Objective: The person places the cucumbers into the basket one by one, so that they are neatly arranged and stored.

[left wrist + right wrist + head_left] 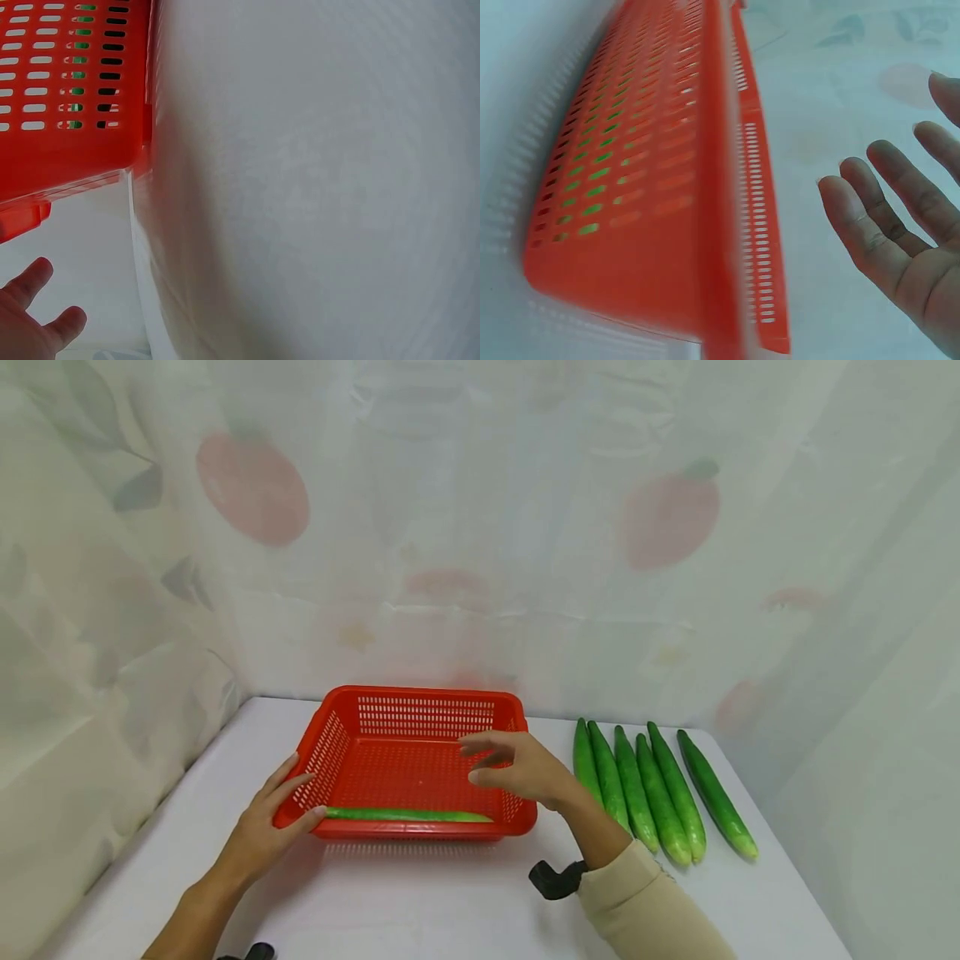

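A red plastic basket (408, 837) with slotted walls sits on the white table. Inside it, along the front wall, lies one green cucumber (408, 815), glimpsed as green through the slots in both wrist views. My left hand (258, 835) is at the basket's left front corner, fingers spread and straight along the rim, thumb tip by the cucumber's left end. Over the basket's right side hovers my right hand (521, 768), holding nothing, its fingers loosely bent. In the right wrist view these fingers (907, 202) appear apart from the basket wall.
Several cucumbers (660, 802) lie side by side on the table right of the basket, with one cucumber (716, 793) set a little apart at the far right. Behind the table hangs a pale curtain (465, 527) with fruit prints. A black strap piece (557, 880) shows at my right wrist.
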{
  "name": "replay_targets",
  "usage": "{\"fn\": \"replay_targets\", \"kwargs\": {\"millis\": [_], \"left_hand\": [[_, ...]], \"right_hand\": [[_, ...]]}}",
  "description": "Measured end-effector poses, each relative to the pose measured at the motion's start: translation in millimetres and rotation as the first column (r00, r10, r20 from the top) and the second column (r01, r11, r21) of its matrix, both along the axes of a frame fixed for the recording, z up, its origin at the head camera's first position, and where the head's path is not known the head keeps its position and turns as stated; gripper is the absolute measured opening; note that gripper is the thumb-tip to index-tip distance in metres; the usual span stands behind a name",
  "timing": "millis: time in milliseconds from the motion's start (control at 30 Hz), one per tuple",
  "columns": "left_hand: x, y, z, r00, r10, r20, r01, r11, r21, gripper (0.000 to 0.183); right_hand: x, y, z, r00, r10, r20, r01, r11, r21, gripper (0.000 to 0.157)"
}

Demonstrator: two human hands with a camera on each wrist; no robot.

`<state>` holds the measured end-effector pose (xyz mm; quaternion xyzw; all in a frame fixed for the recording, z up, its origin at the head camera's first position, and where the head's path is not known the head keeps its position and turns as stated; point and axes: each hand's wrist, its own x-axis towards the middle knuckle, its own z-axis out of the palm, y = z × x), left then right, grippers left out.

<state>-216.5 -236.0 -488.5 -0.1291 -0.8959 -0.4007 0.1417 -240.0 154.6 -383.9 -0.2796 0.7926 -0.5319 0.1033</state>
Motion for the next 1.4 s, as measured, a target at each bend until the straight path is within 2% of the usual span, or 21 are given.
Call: {"fn": "replay_targets", "kwargs": {"millis": [267,367,600,833,967,1100,1400], "left_hand": [[0.8,0,0.6,1.000,-0.001,0.003,0.001,1.000,0.006,0.057],[1.4,0,1.0,1.000,-0.003,-0.001,0.003,1.000,0.011,0.057],[1.9,0,1.2,1.000,-0.007,-0.008,0.007,1.000,0.014,0.058],[2.0,0,0.1,1.000,-0.002,-0.005,0.002,1.000,0.008,0.058],[2.8,0,1.2,1.000,0.001,-0.004,-0.001,1.000,0.012,0.057],[1.8,0,1.2,1.000,-0.003,-0.003,0.004,1.000,0.016,0.057],[3.3,1,1.3,1.000,0.006,-0.016,-0.006,1.000,-0.001,0.055]], "right_hand": [[15.8,15,22.0,0.999,0.026,0.021,-0.023,0.992,-0.124,0.046],[20.2,20,28.2,1.000,0.025,0.005,-0.024,0.991,-0.132,0.046],[29.1,32,37.4,0.999,-0.039,-0.026,0.036,0.994,-0.103,0.045],[38.0,46,43.9,0.996,-0.070,-0.055,0.061,0.988,-0.145,0.045],[41.8,56,45.7,0.989,-0.095,-0.116,0.079,0.987,-0.141,0.046],[46.1,70,42.6,0.978,-0.151,-0.147,0.132,0.983,-0.130,0.046],[55.0,98,32.6,0.945,-0.255,-0.207,0.213,0.955,-0.204,0.043]]}}
